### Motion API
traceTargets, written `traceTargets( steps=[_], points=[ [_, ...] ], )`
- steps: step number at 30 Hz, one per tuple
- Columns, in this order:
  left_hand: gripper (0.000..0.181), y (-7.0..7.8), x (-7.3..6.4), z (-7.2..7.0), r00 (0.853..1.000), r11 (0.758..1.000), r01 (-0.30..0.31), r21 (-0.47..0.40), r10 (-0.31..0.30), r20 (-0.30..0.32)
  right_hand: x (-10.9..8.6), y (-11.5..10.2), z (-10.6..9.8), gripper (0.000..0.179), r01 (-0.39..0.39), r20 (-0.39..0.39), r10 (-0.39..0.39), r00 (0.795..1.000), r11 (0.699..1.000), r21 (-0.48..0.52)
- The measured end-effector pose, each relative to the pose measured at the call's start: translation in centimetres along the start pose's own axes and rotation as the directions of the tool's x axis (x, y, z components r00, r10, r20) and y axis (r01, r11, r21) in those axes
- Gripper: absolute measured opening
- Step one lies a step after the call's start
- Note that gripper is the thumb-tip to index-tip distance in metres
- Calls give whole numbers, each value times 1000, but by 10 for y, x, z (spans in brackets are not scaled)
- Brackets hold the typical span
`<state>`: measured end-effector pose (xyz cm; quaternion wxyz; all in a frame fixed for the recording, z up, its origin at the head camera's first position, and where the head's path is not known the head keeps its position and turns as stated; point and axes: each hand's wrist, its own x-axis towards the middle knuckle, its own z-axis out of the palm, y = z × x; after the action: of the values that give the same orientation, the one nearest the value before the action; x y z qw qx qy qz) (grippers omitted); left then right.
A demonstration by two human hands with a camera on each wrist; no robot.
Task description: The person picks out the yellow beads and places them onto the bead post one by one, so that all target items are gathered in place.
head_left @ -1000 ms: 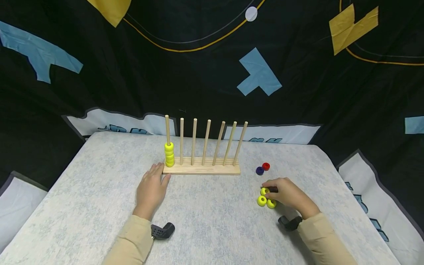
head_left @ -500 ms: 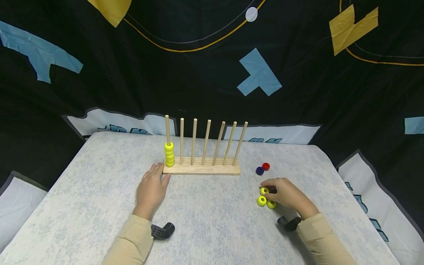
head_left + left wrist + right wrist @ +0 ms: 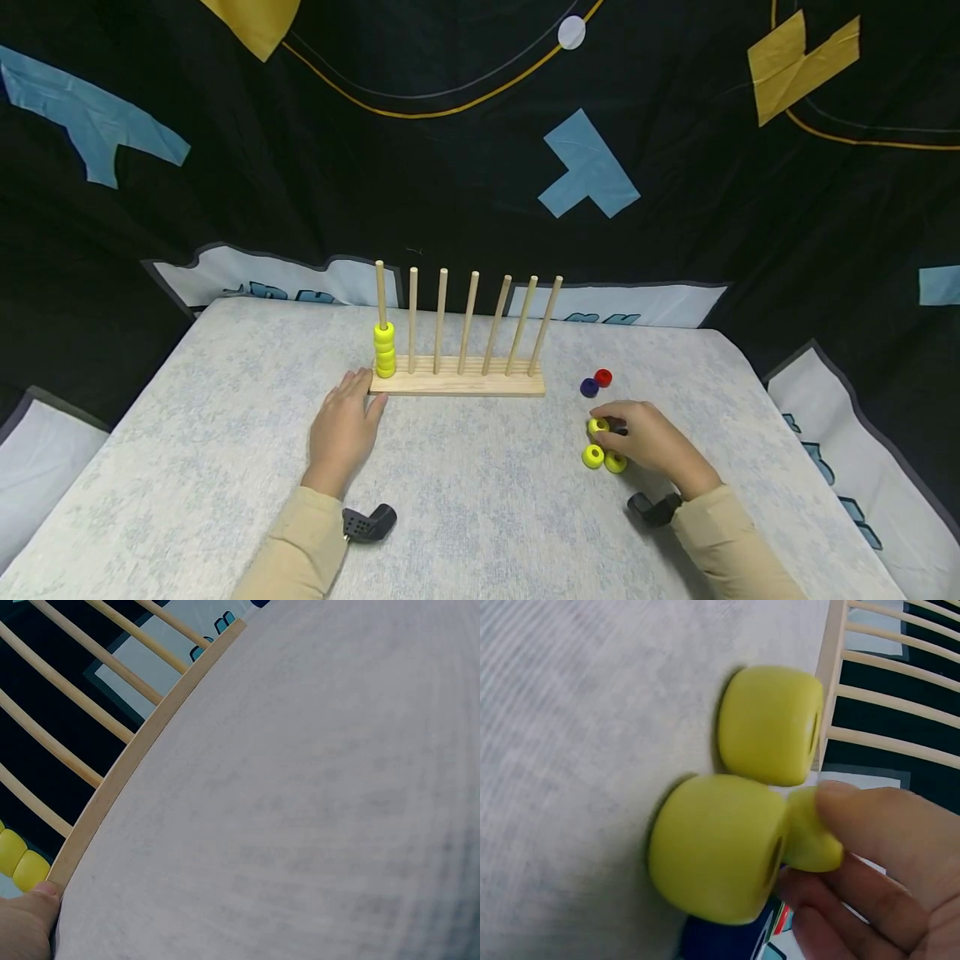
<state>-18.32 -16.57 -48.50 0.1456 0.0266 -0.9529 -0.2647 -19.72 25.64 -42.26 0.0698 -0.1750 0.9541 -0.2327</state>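
Note:
In the head view my right hand (image 3: 648, 437) pinches a yellow bead (image 3: 597, 426) between thumb and fingers at the table. Close beside it lie two more yellow beads (image 3: 592, 456) (image 3: 616, 462), larger in the right wrist view. A dark bead (image 3: 727, 939) is partly hidden near the right fingers. My left hand (image 3: 343, 433) rests at the left end of a wooden peg stand (image 3: 457, 383), its thumb touching the front corner of the base in the left wrist view. Several yellow beads (image 3: 385, 350) are stacked on the stand's leftmost peg; the other pegs are bare.
A dark blue bead (image 3: 589, 387) and a red bead (image 3: 603, 377) lie together right of the stand, beyond the right hand. The pale table (image 3: 480, 500) ends at a black patterned cloth (image 3: 450, 183) behind. Each wrist carries a black camera mount (image 3: 367, 523).
The right fingers and the pinched yellow bead have shifted very slightly to the left. The left hand, the stand and the other beads have not visibly moved.

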Motion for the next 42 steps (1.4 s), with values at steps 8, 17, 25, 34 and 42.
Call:
traceTargets(
  steps=[8, 17, 25, 34, 42],
  points=[
    [57, -1, 1, 0, 1000, 1000, 2, 3, -2, 7, 6, -10, 1, 35, 103, -133, -97, 986, 994, 46],
    [57, 0, 0, -1, 1000, 1000, 2, 2, -2, 2, 23, -36, 7, 31, 224, -233, -187, 954, 964, 144],
    [56, 1, -1, -1, 1000, 1000, -2, -3, 2, 0, 39, -67, 15, 32, 277, -249, -215, 944, 929, 246],
    [57, 0, -1, -1, 1000, 1000, 2, -1, -2, 8, 56, -103, 13, 31, 321, -250, -257, 934, 910, 264],
    [57, 0, -1, -1, 1000, 1000, 2, -1, -1, 9, 70, -135, -8, 32, 391, -311, -302, 901, 877, 280]
  ],
)
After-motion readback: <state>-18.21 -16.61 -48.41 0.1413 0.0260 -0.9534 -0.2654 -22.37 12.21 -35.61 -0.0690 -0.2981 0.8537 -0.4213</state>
